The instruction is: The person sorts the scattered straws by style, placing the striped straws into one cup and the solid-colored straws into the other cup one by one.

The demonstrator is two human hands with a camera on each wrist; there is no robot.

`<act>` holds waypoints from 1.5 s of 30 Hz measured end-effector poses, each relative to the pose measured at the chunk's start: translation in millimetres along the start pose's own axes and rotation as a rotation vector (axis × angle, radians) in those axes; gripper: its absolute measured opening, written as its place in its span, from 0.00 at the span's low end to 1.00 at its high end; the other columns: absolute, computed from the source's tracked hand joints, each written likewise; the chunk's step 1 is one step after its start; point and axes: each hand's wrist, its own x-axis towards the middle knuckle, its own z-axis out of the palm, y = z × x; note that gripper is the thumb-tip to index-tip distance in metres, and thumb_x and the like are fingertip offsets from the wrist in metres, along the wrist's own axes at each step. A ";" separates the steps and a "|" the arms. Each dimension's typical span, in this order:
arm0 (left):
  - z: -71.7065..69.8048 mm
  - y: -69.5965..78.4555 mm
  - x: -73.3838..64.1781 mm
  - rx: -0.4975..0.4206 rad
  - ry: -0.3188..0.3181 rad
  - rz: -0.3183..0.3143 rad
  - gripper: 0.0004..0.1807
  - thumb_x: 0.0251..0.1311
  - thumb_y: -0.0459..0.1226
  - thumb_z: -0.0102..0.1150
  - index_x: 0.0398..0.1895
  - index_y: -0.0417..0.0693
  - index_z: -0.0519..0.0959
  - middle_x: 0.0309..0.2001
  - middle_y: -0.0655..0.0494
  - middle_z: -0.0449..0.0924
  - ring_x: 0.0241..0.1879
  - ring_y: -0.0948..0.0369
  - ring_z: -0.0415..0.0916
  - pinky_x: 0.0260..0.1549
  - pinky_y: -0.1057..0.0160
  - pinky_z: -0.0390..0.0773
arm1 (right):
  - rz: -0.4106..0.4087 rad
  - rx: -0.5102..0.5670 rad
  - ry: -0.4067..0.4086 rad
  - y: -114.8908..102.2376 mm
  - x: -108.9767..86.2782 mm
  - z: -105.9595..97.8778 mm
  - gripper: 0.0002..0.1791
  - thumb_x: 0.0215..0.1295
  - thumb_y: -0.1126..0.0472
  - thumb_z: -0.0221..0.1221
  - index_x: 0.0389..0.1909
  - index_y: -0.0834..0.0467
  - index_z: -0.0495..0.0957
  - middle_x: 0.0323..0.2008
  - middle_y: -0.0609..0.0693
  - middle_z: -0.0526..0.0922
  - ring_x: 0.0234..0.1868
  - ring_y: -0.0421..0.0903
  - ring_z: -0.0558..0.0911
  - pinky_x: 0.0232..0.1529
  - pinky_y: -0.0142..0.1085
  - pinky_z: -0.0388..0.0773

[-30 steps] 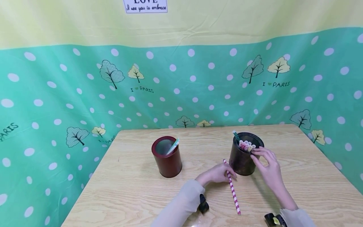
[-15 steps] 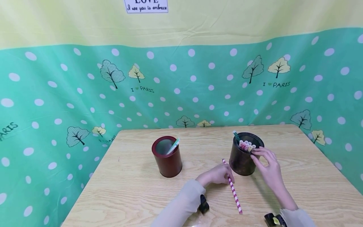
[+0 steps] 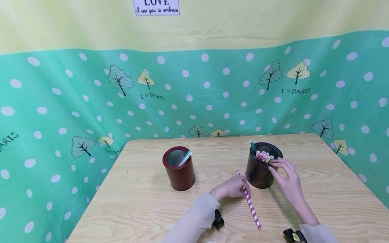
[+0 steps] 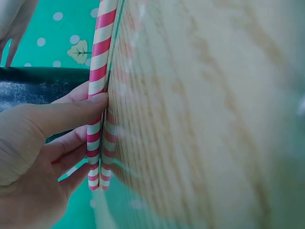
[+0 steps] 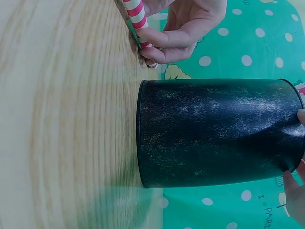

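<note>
My left hand [image 3: 233, 186] pinches a magenta-and-white striped paper straw [image 3: 251, 207] that lies slantwise on the table. In the left wrist view the thumb [image 4: 90, 107] crosses the near side of the straw [image 4: 101, 52], with fingers behind it. Just right of that hand stands a black can [image 3: 257, 175], upright. It holds several pale and pink straws [image 3: 263, 156] bunched at the front rim and a dark green one [image 3: 253, 146] leaning at the left. My right hand [image 3: 288, 177] grips the can's right rim between thumb and fingers; the can's wall [image 5: 219, 133] fills the right wrist view.
A dark red can [image 3: 181, 177] stands to the left on the wooden table [image 3: 127, 209], with pale green and white striped straws [image 3: 186, 157] leaning inside. Behind the table hangs a green dotted curtain [image 3: 212, 111]. Each wrist wears a black camera strap.
The straw under my left hand has turned slightly, its far end going left and its near end right. The left fingers have drawn in a little. My right hand and both cans stay put.
</note>
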 end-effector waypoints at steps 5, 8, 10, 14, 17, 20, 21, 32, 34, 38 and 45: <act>-0.2 -3.5 0.5 -0.028 0.037 0.005 0.05 0.43 0.38 0.65 0.26 0.56 0.82 0.28 0.65 0.72 0.34 0.70 0.65 0.34 0.81 0.58 | -0.001 0.000 -0.003 0.8 -0.4 0.2 0.10 0.45 0.76 0.62 0.31 0.65 0.79 0.37 0.57 0.77 0.52 0.38 0.67 0.54 0.22 0.55; -0.2 -7.2 1.5 -0.094 0.082 -0.003 0.05 0.42 0.37 0.66 0.26 0.53 0.82 0.27 0.63 0.73 0.33 0.70 0.65 0.34 0.81 0.58 | 0.006 -0.001 -0.005 0.8 -0.2 0.3 0.10 0.45 0.75 0.62 0.32 0.65 0.79 0.37 0.56 0.77 0.51 0.36 0.67 0.54 0.22 0.55; -0.4 -8.7 1.7 -0.135 0.108 -0.006 0.06 0.42 0.37 0.66 0.27 0.52 0.82 0.27 0.63 0.73 0.33 0.70 0.65 0.35 0.80 0.58 | 0.007 -0.004 -0.006 0.1 -0.1 0.2 0.10 0.45 0.75 0.62 0.32 0.65 0.79 0.37 0.56 0.77 0.51 0.37 0.67 0.54 0.22 0.55; -2.5 -9.4 0.9 -0.195 0.153 -0.013 0.06 0.42 0.35 0.67 0.27 0.50 0.82 0.28 0.63 0.73 0.34 0.70 0.65 0.37 0.79 0.59 | 0.004 -0.005 -0.008 0.1 -0.4 -0.1 0.09 0.46 0.75 0.61 0.32 0.65 0.79 0.37 0.57 0.77 0.52 0.41 0.68 0.55 0.22 0.55; -4.1 -9.4 0.3 -0.232 0.177 -0.027 0.06 0.43 0.34 0.66 0.28 0.50 0.82 0.29 0.62 0.72 0.34 0.69 0.66 0.36 0.79 0.61 | -0.006 0.016 0.000 6.8 -1.9 1.1 0.09 0.48 0.73 0.61 0.33 0.63 0.79 0.39 0.55 0.77 0.52 0.44 0.68 0.55 0.22 0.54; -6.9 -8.8 -0.7 -0.299 0.206 -0.062 0.05 0.45 0.33 0.64 0.29 0.48 0.82 0.30 0.61 0.73 0.34 0.68 0.67 0.36 0.78 0.64 | 0.003 0.022 -0.002 7.2 -2.4 1.0 0.09 0.48 0.73 0.61 0.33 0.62 0.79 0.39 0.54 0.77 0.52 0.46 0.68 0.55 0.23 0.54; -8.5 -8.3 -1.2 -0.318 0.219 -0.074 0.05 0.45 0.32 0.64 0.29 0.48 0.82 0.30 0.61 0.73 0.34 0.68 0.68 0.36 0.78 0.65 | -0.001 0.023 -0.001 6.4 -2.3 0.9 0.10 0.47 0.73 0.61 0.33 0.62 0.79 0.39 0.54 0.77 0.52 0.46 0.68 0.55 0.23 0.54; -17.6 -11.0 -6.7 -0.525 0.350 -0.145 0.08 0.46 0.29 0.63 0.32 0.44 0.82 0.32 0.59 0.74 0.36 0.67 0.70 0.40 0.71 0.70 | -0.011 0.033 -0.007 4.1 -1.7 1.2 0.08 0.49 0.71 0.61 0.33 0.63 0.79 0.39 0.50 0.77 0.53 0.37 0.66 0.56 0.22 0.54; -19.4 -10.8 -7.5 -0.559 0.372 -0.146 0.08 0.46 0.29 0.62 0.33 0.43 0.82 0.33 0.59 0.75 0.37 0.68 0.70 0.41 0.71 0.71 | -0.015 0.040 -0.009 4.1 -1.7 1.1 0.08 0.49 0.71 0.61 0.33 0.63 0.79 0.39 0.48 0.76 0.54 0.36 0.66 0.56 0.23 0.54; -24.2 -9.3 -8.6 -0.603 0.419 -0.141 0.08 0.48 0.28 0.60 0.34 0.41 0.81 0.34 0.57 0.75 0.37 0.70 0.70 0.42 0.74 0.70 | -0.013 0.027 -0.006 1.3 -0.7 0.3 0.09 0.47 0.73 0.61 0.32 0.65 0.78 0.38 0.52 0.77 0.53 0.36 0.66 0.55 0.22 0.54; -49.6 6.6 -16.4 -0.705 0.501 -0.124 0.07 0.50 0.26 0.57 0.33 0.33 0.79 0.35 0.47 0.75 0.38 0.61 0.74 0.39 0.72 0.73 | -0.020 0.017 0.006 -0.5 0.3 -0.1 0.11 0.45 0.76 0.62 0.32 0.64 0.79 0.38 0.56 0.77 0.53 0.38 0.67 0.55 0.21 0.55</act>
